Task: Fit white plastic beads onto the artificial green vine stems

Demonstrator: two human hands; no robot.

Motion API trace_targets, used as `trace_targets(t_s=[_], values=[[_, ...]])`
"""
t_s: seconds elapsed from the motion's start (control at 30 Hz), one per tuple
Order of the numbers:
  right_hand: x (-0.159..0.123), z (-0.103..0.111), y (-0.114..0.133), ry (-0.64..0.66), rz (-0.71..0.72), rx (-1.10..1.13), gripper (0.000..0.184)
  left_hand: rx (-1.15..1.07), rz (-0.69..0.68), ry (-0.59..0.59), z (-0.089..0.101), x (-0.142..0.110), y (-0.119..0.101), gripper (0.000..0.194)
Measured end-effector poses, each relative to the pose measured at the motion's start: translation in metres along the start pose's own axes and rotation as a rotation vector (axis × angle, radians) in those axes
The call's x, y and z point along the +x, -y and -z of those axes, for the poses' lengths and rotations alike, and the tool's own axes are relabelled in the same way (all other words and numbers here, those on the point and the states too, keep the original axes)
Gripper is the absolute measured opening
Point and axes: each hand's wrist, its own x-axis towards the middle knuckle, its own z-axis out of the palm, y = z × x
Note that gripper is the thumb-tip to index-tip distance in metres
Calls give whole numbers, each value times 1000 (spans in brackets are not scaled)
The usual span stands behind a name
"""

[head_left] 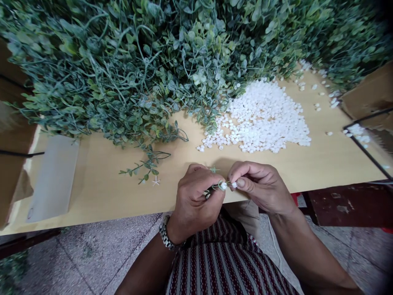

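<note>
My left hand (199, 196), with a watch on its wrist, is closed around a thin green artificial stem (215, 187). One small white flower head (224, 186) sits on that stem beside my left thumb. Between the thumb and fingertips of my right hand (260, 184) is a second small white flower head (234, 184), touching or very close to a stem tip. Both hands meet above the table's near edge. A large heap of loose white flower heads (267, 119) lies beyond my right hand.
Green artificial foliage (138, 61) fills the table's far side. A loose leafy sprig (144, 166) and a small white star-shaped piece (156, 180) lie left of my hands. A translucent sheet (55, 176) rests at the left, with cardboard (371, 94) at the right.
</note>
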Motion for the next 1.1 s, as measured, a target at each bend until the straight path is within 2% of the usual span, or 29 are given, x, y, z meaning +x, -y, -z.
trace_targets(t_s=[0.3,0.63,1.1], values=[[-1,-2,1,-2,46,-50,6,62,-48,20,1,0,0,15],[-3,-9,3,-78,86,-142,10,91,-88,21,1,-1,2,15],[-4,-13,3,-87,101,-134,7,85,-96,49,0,-2,4,15]])
